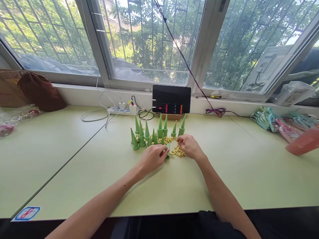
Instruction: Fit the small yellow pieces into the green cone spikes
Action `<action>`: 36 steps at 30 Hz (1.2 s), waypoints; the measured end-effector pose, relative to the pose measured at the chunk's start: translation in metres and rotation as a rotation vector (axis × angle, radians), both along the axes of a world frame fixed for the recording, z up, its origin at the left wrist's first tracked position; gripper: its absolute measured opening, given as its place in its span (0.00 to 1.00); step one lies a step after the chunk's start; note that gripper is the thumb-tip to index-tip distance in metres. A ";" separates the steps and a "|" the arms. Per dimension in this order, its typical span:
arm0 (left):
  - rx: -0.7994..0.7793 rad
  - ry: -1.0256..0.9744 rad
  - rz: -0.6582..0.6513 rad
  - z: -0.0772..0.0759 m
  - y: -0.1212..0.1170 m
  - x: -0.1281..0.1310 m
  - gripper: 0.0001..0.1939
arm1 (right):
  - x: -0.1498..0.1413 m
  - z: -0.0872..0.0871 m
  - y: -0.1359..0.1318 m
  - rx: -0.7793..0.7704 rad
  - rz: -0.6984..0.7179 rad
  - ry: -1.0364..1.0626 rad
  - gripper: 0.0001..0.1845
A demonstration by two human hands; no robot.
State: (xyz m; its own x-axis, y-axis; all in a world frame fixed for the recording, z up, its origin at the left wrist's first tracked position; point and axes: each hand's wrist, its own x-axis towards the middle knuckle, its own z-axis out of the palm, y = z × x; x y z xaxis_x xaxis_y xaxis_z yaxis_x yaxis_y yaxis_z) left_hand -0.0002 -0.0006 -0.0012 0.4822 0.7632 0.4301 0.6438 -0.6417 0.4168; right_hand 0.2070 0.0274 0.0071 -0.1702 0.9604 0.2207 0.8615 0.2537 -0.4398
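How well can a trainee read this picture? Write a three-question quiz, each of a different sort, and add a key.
1. Multiple choice: which side's hand is at the green cone nearest the person?
A) left
B) right
C) neither

2. True or false: the black screen stands nearer the person than the other cones do.

3. Fill in the blank: the small loose pieces beside the right hand are coloured ____.

Key:
1. A; the left hand is at it.
2. False; the screen stands beyond them, toward the windows.
3. Yellow.
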 end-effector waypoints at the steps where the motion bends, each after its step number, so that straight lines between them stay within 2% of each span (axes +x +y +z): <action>1: 0.001 0.002 -0.001 0.000 0.000 0.000 0.16 | 0.000 0.000 0.000 -0.009 0.002 -0.001 0.10; 10: 0.001 0.013 0.007 -0.002 0.001 -0.001 0.17 | -0.008 -0.002 -0.001 -0.053 0.075 -0.028 0.08; 21: -0.059 0.050 0.028 -0.001 0.000 0.001 0.13 | -0.011 -0.001 -0.004 -0.091 0.063 -0.064 0.09; 36: -0.131 0.090 0.017 -0.005 -0.002 0.002 0.15 | -0.016 0.002 -0.007 -0.088 0.057 -0.077 0.11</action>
State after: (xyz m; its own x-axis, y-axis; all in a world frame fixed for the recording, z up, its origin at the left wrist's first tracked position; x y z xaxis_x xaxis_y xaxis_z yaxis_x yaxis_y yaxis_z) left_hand 0.0021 -0.0027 -0.0061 0.5011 0.8182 0.2819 0.6923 -0.5745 0.4367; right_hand 0.1912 0.0205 0.0089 -0.2383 0.9637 0.1204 0.8788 0.2667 -0.3956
